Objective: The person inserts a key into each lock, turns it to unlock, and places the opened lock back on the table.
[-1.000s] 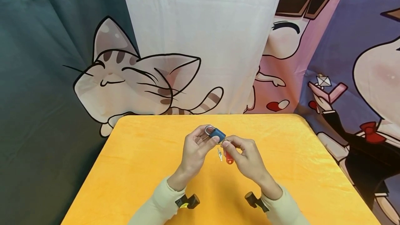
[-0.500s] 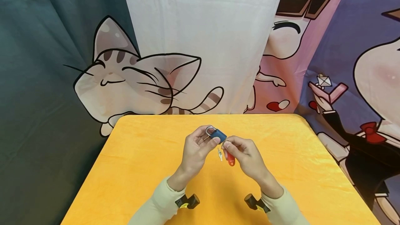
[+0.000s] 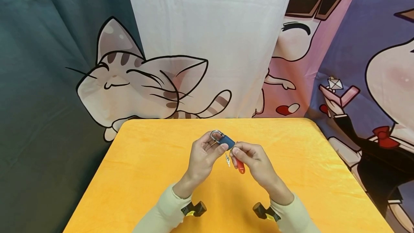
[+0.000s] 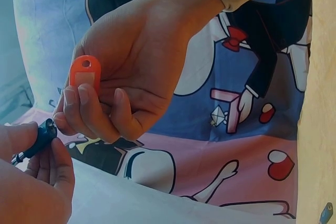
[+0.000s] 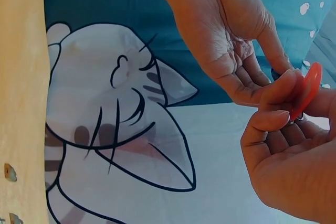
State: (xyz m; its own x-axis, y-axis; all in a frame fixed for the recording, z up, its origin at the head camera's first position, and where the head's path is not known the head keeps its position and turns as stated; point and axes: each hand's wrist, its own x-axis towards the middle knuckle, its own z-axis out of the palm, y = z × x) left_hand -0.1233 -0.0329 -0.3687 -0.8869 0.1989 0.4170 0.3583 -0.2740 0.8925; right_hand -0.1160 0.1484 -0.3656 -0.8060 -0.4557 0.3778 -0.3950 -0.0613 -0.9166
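Above the table, my left hand (image 3: 202,159) holds a blue padlock (image 3: 227,142) between thumb and fingers. Its silver shackle (image 3: 214,133) points up and left, standing out from the body. At the padlock's lower end, my right hand (image 3: 257,161) pinches something small that its fingers hide; whether a key sits in the lock I cannot tell. A red key tag (image 3: 240,167) hangs out below the right fingers. Beside it dangles a small silver key (image 3: 228,160). In the left wrist view the red tag (image 4: 85,72) lies against the right hand's curled fingers, close to the padlock (image 4: 44,136).
A yellow-covered table (image 3: 145,161) spreads beneath both hands. Behind it hangs a printed cloth (image 3: 207,17) with a cartoon cat and figures. Each wrist wears a dark strap with a camera, such as the left wrist camera (image 3: 199,208).
The shackle has come farther out of the padlock body, which shifted slightly right and down. The red tag has swung a little down and right as the right hand turned slightly.
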